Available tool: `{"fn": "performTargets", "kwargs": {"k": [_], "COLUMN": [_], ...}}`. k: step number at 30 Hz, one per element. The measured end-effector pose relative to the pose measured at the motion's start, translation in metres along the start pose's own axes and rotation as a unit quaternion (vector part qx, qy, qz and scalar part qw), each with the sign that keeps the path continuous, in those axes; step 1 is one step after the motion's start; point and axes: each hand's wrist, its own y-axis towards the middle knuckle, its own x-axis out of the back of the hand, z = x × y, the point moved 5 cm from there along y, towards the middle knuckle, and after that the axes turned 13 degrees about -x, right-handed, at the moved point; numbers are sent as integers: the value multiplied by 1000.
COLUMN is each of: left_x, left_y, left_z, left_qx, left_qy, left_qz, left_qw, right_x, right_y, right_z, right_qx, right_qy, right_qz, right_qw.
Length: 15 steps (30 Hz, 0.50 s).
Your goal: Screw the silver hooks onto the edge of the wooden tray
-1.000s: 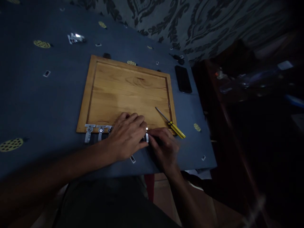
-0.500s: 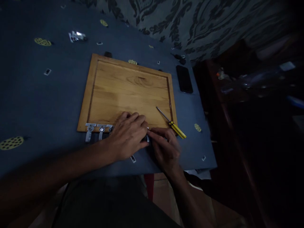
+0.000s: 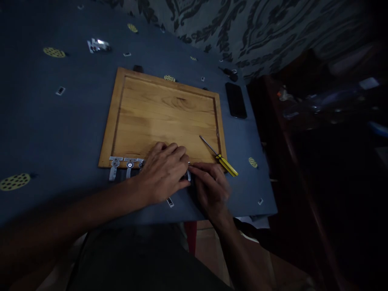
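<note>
A wooden board point(image 3: 163, 113) with a grooved border lies on a blue-covered table point(image 3: 54, 121). Small metal brackets point(image 3: 114, 166) are screwed along its near edge. My left hand point(image 3: 162, 173) lies palm down over that edge, its fingers curled over another bracket. My right hand point(image 3: 210, 188) meets it from the right, fingertips pinched on a small shiny metal piece point(image 3: 188, 174) between the two hands. A yellow-handled screwdriver point(image 3: 220, 157) rests on the board's near right corner, just beyond my right hand.
A black phone point(image 3: 235, 100) lies right of the board, with keys point(image 3: 228, 73) behind it. Small yellow perforated discs point(image 3: 53, 52) and tiny dark chips dot the cloth. A shiny metal part point(image 3: 97, 45) sits far left. Dark furniture stands past the table's right edge.
My right hand's fingers have shifted slightly over the shiny piece, covering more of it. The view has tilted a little. My left hand has stayed in place.
</note>
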Motion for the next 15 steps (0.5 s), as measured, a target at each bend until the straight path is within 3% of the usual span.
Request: {"fn": "performTargets", "kwargs": {"k": [15], "left_x": [1], "left_y": [0], "left_z": [0], "left_qx": [2], "left_qy": [1], "left_qz": [2], "left_qw": [1000], "right_x": [-1], "right_y": [5], "right_z": [0], "right_qx": [-4], "right_qy": [-22], "right_qz": [12], "right_qw": [1000]}}
